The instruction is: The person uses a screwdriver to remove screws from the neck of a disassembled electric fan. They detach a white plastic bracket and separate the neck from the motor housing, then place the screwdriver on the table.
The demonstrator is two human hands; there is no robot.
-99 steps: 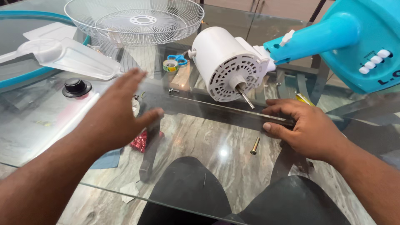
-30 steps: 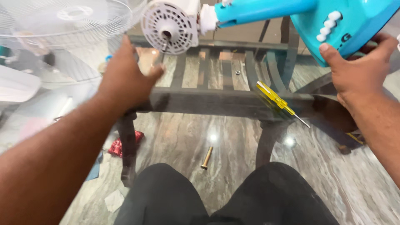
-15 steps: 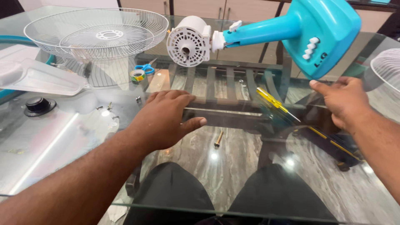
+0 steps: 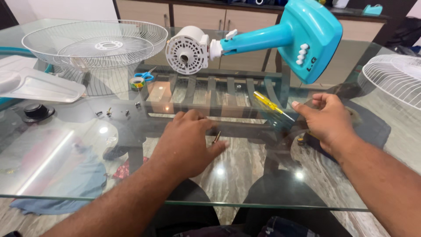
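As both hands rest over the glass table [image 4: 263, 193], we record the left hand [image 4: 186, 142] lying palm down near the middle of the pane, fingers loosely together and the thumb spread to the side, pinching nothing. A small brass-coloured screw [image 4: 216, 137] shows just beside its knuckles; we cannot tell whether it lies on the glass or below it. The right hand [image 4: 326, 119] sits further right, fingers half curled and open, holding nothing. The yellow-handled screwdriver [image 4: 268, 104] lies on the glass just left of that hand's forefinger, its tip pointing toward the hand, near but apart from it. Beyond both hands the teal fan body [image 4: 307, 37] lies tilted, its white motor housing [image 4: 186, 50] facing the left hand from well apart. We note a white wire grille [image 4: 96, 44] at the far left, a second grille [image 4: 392, 79] at the right edge, a translucent fan blade [image 4: 39, 87], a black knob [image 4: 36, 111], blue-handled scissors [image 4: 144, 75], a tape roll [image 4: 137, 83] and several small screws [image 4: 109, 113] scattered left of the left hand.
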